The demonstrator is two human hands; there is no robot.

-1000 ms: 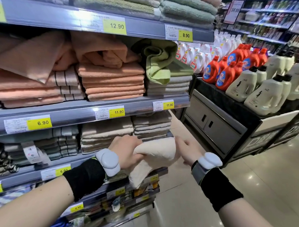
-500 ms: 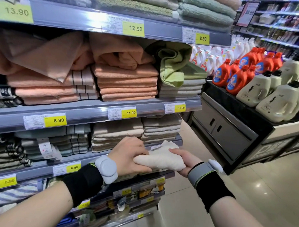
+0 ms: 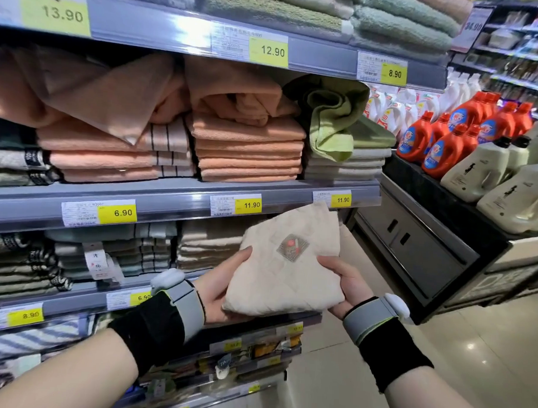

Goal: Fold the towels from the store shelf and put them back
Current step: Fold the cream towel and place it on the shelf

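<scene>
Before the shelf (image 3: 181,197), both hands (thumbs on top) grip the folded towel (image 3: 286,266).

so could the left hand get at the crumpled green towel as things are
Probably not now: the left hand grips the cream towel with the right hand. The green towel lies at the open shelf front, unblocked, so a freed hand likely could.

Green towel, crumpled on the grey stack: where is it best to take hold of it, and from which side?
Probably the drooping fold of the green towel, pinched from the front. It hangs over the front edge of the grey stack, clear of the shelf above, while the rest lies bunched further back.
</scene>
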